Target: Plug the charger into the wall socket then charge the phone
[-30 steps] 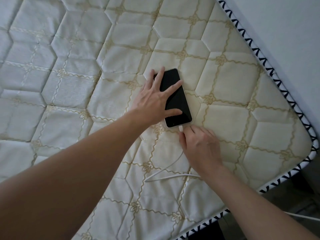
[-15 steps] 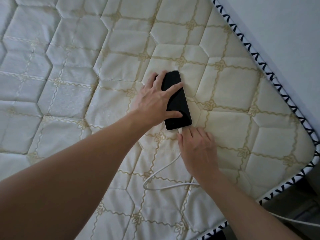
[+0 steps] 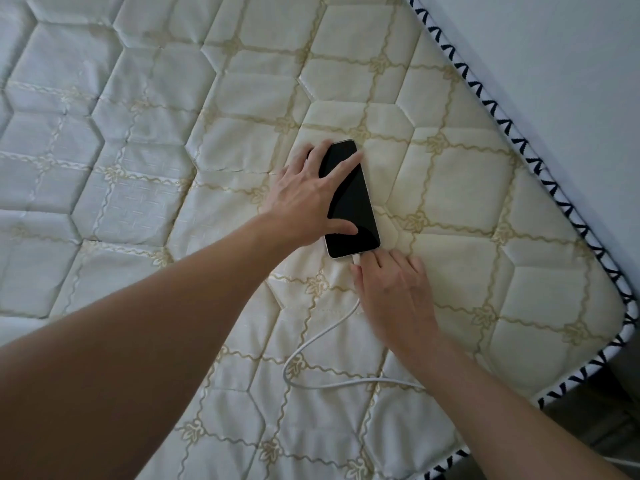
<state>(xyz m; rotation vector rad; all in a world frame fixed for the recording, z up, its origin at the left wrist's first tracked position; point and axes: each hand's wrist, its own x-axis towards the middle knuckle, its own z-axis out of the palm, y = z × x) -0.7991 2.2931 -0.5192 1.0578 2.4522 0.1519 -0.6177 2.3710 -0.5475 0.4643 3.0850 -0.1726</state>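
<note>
A phone (image 3: 353, 209) with a dark screen lies face up on the quilted mattress (image 3: 173, 161). My left hand (image 3: 308, 195) presses on its left side, fingers spread across the screen. My right hand (image 3: 391, 292) pinches the white cable's connector (image 3: 356, 260) at the phone's bottom edge. The white charger cable (image 3: 311, 344) loops over the mattress from under my right hand toward the right edge. The wall socket and charger block are out of view.
The mattress corner with black-and-white zigzag piping (image 3: 568, 209) lies to the right, next to a pale wall (image 3: 554, 46). Dark floor (image 3: 595, 427) shows below the corner, with a bit of cable (image 3: 623, 462) there.
Both hands and the phone stay together; my right hand has pushed slightly closer to the phone's bottom edge. The view shifted a little.
</note>
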